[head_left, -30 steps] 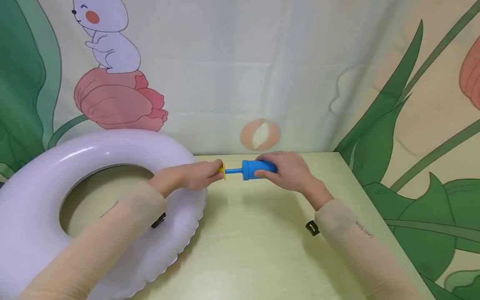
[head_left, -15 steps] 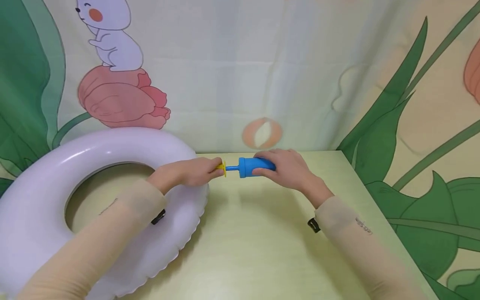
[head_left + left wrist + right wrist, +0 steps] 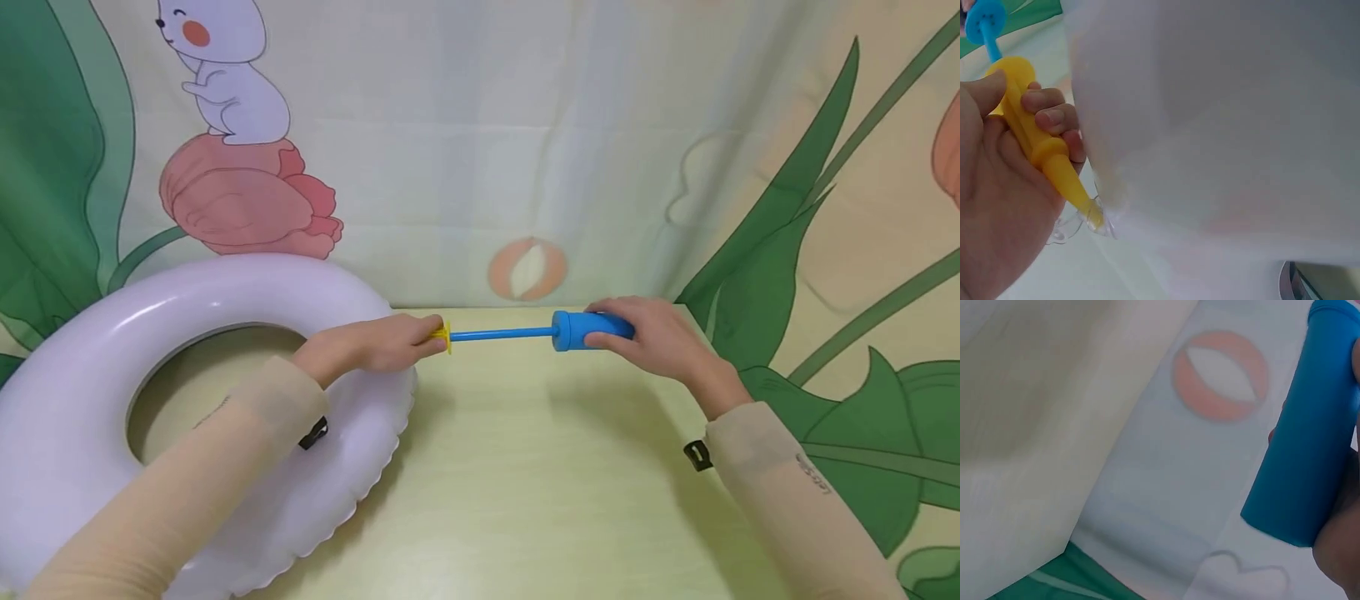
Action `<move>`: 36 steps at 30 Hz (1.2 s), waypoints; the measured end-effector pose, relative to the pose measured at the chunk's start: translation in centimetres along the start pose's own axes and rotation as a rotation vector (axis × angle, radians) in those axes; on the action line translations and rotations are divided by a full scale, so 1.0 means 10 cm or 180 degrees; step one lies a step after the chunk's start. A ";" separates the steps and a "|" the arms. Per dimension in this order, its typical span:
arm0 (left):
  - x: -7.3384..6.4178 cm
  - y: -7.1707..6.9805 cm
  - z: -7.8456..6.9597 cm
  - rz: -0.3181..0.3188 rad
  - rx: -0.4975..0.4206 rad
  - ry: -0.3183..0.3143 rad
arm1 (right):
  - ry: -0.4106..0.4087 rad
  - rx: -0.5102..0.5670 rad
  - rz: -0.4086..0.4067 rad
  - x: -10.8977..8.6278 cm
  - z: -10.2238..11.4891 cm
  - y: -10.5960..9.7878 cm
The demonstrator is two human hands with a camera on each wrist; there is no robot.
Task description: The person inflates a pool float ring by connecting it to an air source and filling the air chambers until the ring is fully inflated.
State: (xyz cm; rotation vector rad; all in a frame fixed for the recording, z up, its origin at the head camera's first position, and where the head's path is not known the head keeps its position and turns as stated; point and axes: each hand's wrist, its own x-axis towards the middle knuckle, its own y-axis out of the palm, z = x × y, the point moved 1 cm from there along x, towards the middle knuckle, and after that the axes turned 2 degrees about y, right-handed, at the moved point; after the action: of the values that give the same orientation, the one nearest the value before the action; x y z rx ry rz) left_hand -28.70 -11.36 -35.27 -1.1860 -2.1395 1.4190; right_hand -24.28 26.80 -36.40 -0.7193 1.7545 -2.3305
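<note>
A hand air pump is stretched level between the two hands, with a long blue rod (image 3: 502,334) showing. My left hand (image 3: 393,342) grips its yellow nozzle end (image 3: 1027,128), thumb along one side and fingers curled round the other. In the left wrist view the nozzle's tip sits in a clear valve (image 3: 1099,222) on the pale lilac swim ring (image 3: 67,375). My right hand (image 3: 660,333) wraps round the blue pump barrel (image 3: 1304,431), well to the right of the left hand. Its palm covers part of the barrel.
The swim ring looks full and round and lies on the left side of the pale table (image 3: 495,500). Behind the table hangs a printed curtain (image 3: 420,150) with a white animal, flowers and green leaves. The table's right edge runs beneath the right forearm.
The right hand first edged left with the barrel, then pulled it far to the right, so much more blue rod shows. The left hand stays in place on the nozzle.
</note>
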 end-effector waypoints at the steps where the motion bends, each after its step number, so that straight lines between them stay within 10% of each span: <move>1: 0.00 0.00 0.00 -0.0003 -0.0001 0.0015 | -0.0038 -0.0058 -0.0008 0.02 0.02 0.00; 19: 0.02 -0.02 -0.02 0.0035 0.0004 -0.0012 | -0.0353 -0.0308 0.0047 0.64 1.09 0.46; 36: -0.05 -0.02 0.03 0.0028 0.0052 -0.0120 | 0.0099 0.0173 0.0243 0.16 0.26 0.08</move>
State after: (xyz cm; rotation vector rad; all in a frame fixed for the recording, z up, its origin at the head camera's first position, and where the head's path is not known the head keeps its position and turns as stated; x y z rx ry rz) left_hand -28.65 -12.01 -35.18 -1.1735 -2.1460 1.4710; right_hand -24.66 23.64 -36.16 -0.6000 1.6926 -2.3413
